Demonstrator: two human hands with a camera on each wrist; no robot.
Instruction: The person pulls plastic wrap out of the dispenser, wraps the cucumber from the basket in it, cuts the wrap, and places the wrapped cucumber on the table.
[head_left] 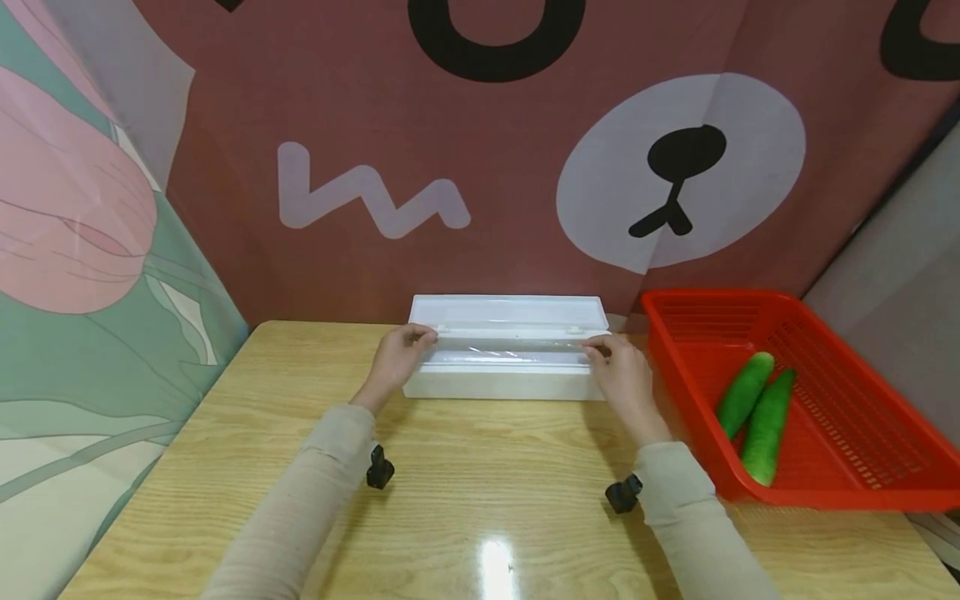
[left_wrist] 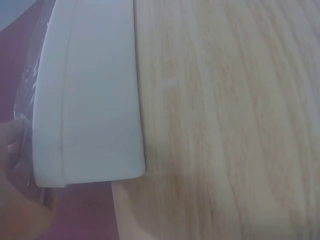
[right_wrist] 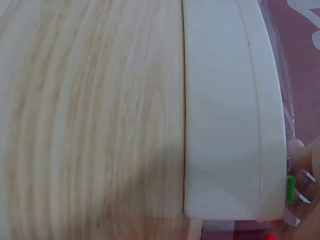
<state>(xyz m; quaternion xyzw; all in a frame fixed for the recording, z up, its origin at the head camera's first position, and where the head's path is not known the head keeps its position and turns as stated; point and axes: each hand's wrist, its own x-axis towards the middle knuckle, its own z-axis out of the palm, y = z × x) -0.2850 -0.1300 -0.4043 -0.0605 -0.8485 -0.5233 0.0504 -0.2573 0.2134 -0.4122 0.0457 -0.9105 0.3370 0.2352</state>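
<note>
"With beige sleeves (head_left: pixel 300 508) nearest the lens, reaching across a wood-grain table (head_left: pixel 450 483) to a long white box (head_left: pixel 502 386) standing near the far edge, with lid (head_left: pixel 510 310) leaning open at the back."

"Holding what, and where?"

"Holding clear film (head_left: pixel 510 345) just above the box's opening, spanning most of its length. Pinching one end between thumb and fingers of the left hand (head_left: pixel 397 360), the other likewise with the right hand (head_left: pixel 626 379), leaving no clear gap at either set of fingertips."

"Showing the same from the wrists?"

"Showing only partly: glinting along the box's edge beside the fingers in both wrist views. Revealing also, close to the right hand, a small green piece (right_wrist: pixel 290 189), too blurred for naming."

"Handling anything else?"

"Leaving untouched, off to the right, a red basket (head_left: pixel 832 498) holding two green cucumbers (head_left: pixel 768 429)."

"Working on which step, then?"

"Judging by the hold, apparently tackling the drawing-out of a length of film; not yet covering anything with it."

"Calling for what next?"

"Probably calling for a slow, even pull on both ends, keeping the film level, preventing the light box from sliding, guarding against wrinkling or tearing at the pinched corners."
</note>
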